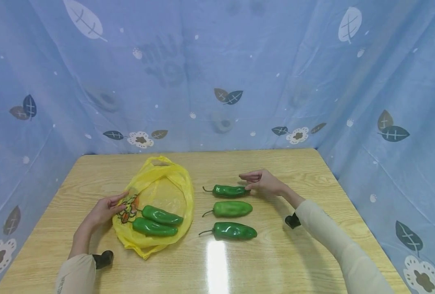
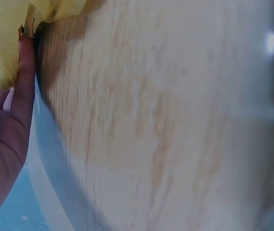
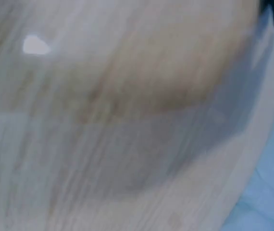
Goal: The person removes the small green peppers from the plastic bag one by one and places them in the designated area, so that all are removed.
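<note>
On the table's left lies a yellow plastic bag (image 1: 187,179) with its mouth spread open. My left hand (image 1: 105,207) pinches its left edge between thumb and fingers, beside a colourful print. Two green peppers, a farther one (image 1: 162,215) and a nearer one (image 1: 155,227), lie side by side in the bag. Right of it, three more stemmed peppers form a column: far (image 1: 229,190), middle (image 1: 234,208) and near (image 1: 235,231). At the far pepper's blunt right end is my right hand (image 1: 267,182), thumb at the tip, fingers extended above, apart from the thumb.
The wooden table (image 1: 276,261) carries a bright glare streak below the near pepper. A blue patterned curtain (image 1: 191,73) stands behind it and along both sides. Black wrist devices show beneath the left wrist (image 1: 103,259) and the right wrist (image 1: 292,221).
</note>
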